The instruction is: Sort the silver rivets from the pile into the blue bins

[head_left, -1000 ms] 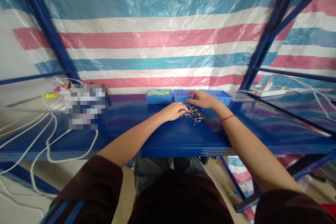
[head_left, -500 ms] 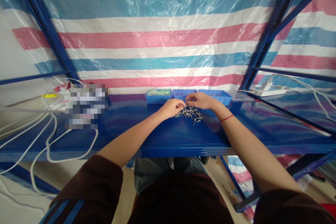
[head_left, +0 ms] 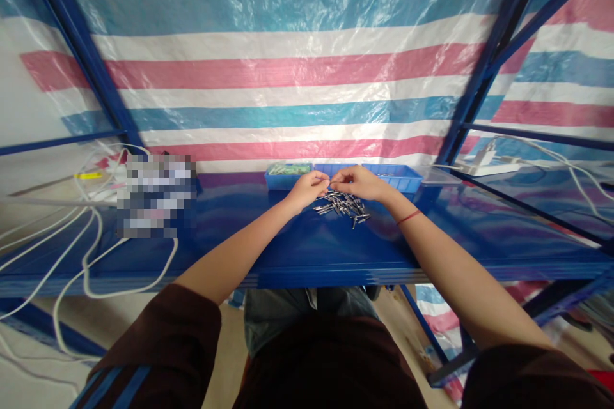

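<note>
My left hand (head_left: 309,190) and my right hand (head_left: 361,183) meet fingertip to fingertip above the far side of a pile of small, slim metal pieces (head_left: 344,206) on the blue table. Both are closed in a pinch. Whatever lies between the fingers is too small to make out. Just behind the hands stand three blue bins in a row. In the left bin (head_left: 277,182) are pale green and white items; the middle bin (head_left: 336,167) is partly covered by my hands. A few thin pieces show inside the right bin (head_left: 407,183).
A clear plastic tray or lid (head_left: 442,176) lies right of the bins. White cables (head_left: 98,249) loop over the table's left side, beside a blurred-out object (head_left: 156,195). A white power strip (head_left: 494,165) sits at the right. Blue metal posts (head_left: 474,89) frame a striped plastic sheet (head_left: 288,73).
My left hand has lifted off the pile, uncovering its left part. My right hand has moved slightly left and down from the middle bin, and the fingertips of both hands have come together.
</note>
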The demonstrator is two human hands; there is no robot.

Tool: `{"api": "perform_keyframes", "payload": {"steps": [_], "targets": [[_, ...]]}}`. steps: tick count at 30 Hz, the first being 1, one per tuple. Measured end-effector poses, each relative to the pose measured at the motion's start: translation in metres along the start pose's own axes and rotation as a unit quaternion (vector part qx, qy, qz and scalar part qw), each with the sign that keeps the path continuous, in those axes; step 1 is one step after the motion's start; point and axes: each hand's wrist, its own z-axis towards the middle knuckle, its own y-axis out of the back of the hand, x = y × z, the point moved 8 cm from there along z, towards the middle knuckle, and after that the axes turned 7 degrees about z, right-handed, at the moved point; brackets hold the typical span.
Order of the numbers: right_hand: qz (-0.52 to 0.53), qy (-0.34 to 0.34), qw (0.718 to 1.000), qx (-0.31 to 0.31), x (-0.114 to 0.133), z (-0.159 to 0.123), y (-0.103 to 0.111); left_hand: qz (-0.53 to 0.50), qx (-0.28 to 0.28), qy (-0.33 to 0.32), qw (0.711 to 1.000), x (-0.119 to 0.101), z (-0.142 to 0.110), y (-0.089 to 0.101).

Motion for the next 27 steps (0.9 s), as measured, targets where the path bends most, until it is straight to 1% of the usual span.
{"api": "perform_keyframes", "payload": {"steps": [2, 5, 8, 12, 17, 20, 23, 27], "targets": [[0.010, 0.009, 1.000, -0.017, 0.002, 0.002, 0.000, -0.046, 0.008, 0.040, 0.998, 0.003, -0.003, -0.002], [0.029, 0.017, 0.999, -0.038, 0.003, 0.003, 0.000, -0.084, 0.012, 0.064, 0.994, 0.004, -0.006, -0.003], [0.046, 0.025, 0.997, -0.056, 0.004, 0.003, 0.000, -0.092, 0.033, 0.065, 0.993, 0.002, -0.007, -0.006], [0.050, 0.024, 0.997, -0.055, 0.003, 0.003, 0.000, -0.082, 0.068, 0.066, 0.992, 0.002, -0.008, -0.013], [0.036, 0.035, 0.997, -0.060, 0.006, 0.003, 0.002, -0.069, 0.074, 0.062, 0.993, 0.007, -0.003, -0.015], [0.014, 0.054, 0.996, -0.070, 0.010, 0.003, 0.004, -0.061, 0.084, 0.047, 0.994, 0.008, -0.002, -0.016], [-0.011, 0.078, 0.994, -0.082, 0.014, 0.002, 0.006, -0.023, 0.074, 0.023, 0.997, 0.007, -0.001, -0.013], [-0.067, 0.079, 0.989, -0.101, 0.014, 0.001, 0.009, 0.059, 0.019, -0.016, 0.998, 0.005, 0.004, -0.005]]}}
